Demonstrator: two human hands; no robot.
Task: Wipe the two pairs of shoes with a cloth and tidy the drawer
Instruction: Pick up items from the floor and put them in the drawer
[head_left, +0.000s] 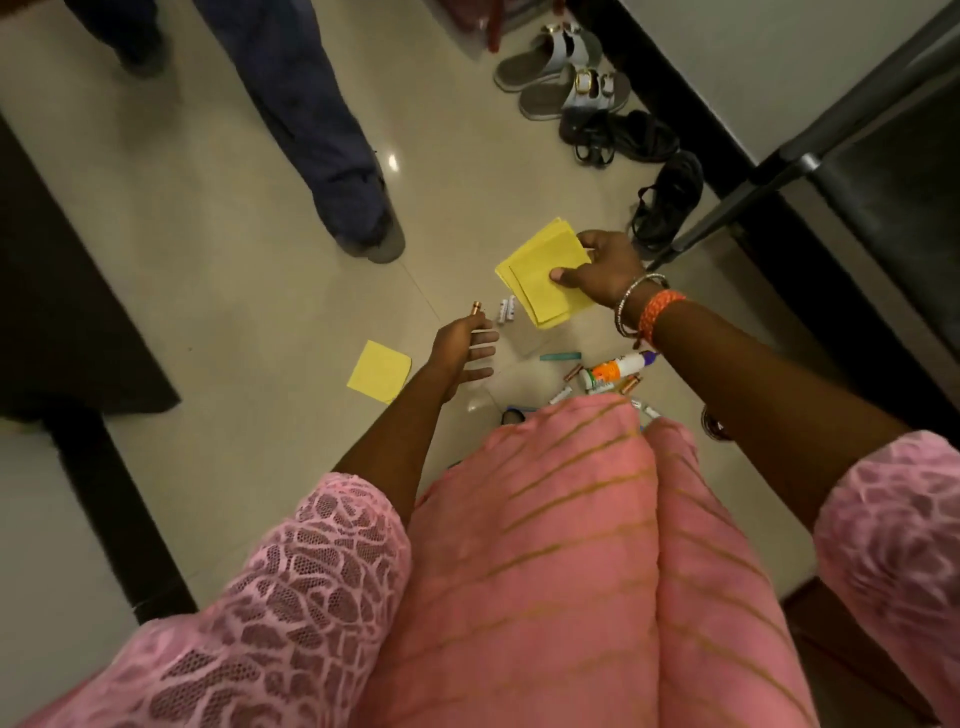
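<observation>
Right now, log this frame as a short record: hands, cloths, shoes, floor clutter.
right hand: pinches folded yellow cloth
left hand: holds a copper-tipped battery
second yellow cloth: flat on floor, left of left hand
shoes: grey sandals and black sandals along the wall, untouched
floor clutter: batteries, orange-and-white tube, teal stick
</observation>
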